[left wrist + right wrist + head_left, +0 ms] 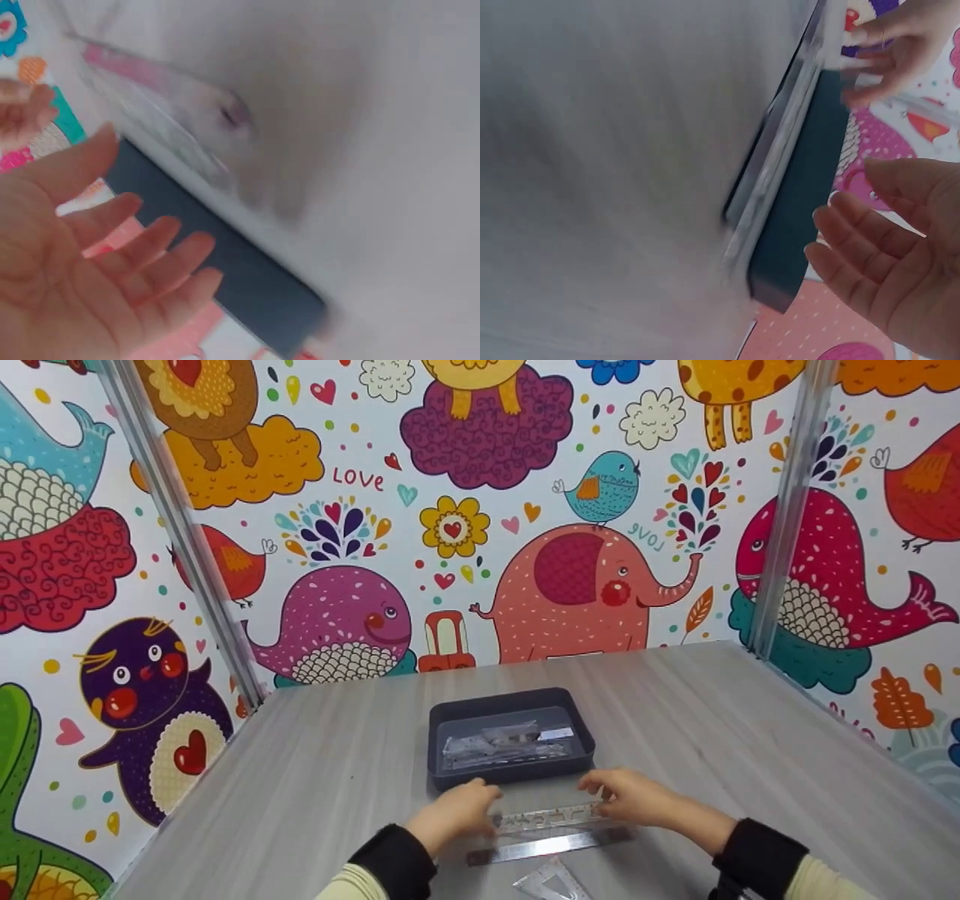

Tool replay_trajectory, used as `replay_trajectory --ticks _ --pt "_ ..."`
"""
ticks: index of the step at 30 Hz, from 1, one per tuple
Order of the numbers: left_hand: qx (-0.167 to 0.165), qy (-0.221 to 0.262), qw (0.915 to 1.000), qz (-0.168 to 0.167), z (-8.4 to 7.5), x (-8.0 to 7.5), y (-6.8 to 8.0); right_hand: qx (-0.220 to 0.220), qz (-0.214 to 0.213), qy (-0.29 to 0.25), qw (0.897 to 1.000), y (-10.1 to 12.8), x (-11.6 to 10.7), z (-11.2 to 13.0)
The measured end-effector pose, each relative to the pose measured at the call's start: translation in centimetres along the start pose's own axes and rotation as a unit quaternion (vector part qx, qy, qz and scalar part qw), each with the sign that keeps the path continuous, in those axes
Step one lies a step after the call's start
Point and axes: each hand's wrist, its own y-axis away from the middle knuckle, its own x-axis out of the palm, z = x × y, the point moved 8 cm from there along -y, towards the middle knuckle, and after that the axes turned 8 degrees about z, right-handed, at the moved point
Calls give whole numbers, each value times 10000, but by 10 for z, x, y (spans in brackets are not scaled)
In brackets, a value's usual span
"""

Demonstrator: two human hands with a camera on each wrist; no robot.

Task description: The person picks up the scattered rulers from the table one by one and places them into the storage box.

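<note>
A clear stencil ruler [551, 816] with cut-out shapes lies on the table between the two hands, in front of a dark grey box. My left hand [461, 814] is at its left end, and in the left wrist view its fingers are spread and relaxed with nothing held. Over the right end is my right hand [637, 801], its fingers loosely bent and holding nothing in the right wrist view. Whether either hand touches the stencil ruler, I cannot tell. Nearer to me lie a metal ruler [551, 846] and a clear set square [553, 879].
The dark grey box [510, 776] stands just beyond the hands, holding clear plastic packets [499, 741] and a small white label [556, 733]. Patterned walls [465, 435] enclose the grey wood-look table [345, 765] at the back and sides.
</note>
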Motion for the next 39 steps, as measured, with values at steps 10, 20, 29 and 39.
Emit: replay_trajectory --ticks 10,20,29,39 --pt "-266 -34 9996 93 21 9 3 646 983 987 9881 -11 17 -18" --pt "-414 -308 9987 -45 19 11 -4 1451 1465 1739 9629 -27 25 -21" --pt "-441 -53 9990 2 10 10 -8 1552 2030 2185 9418 -37 32 -15" --pt "-641 -459 9963 -331 7 8 -15 1509 2028 2237 9413 -40 34 -16"
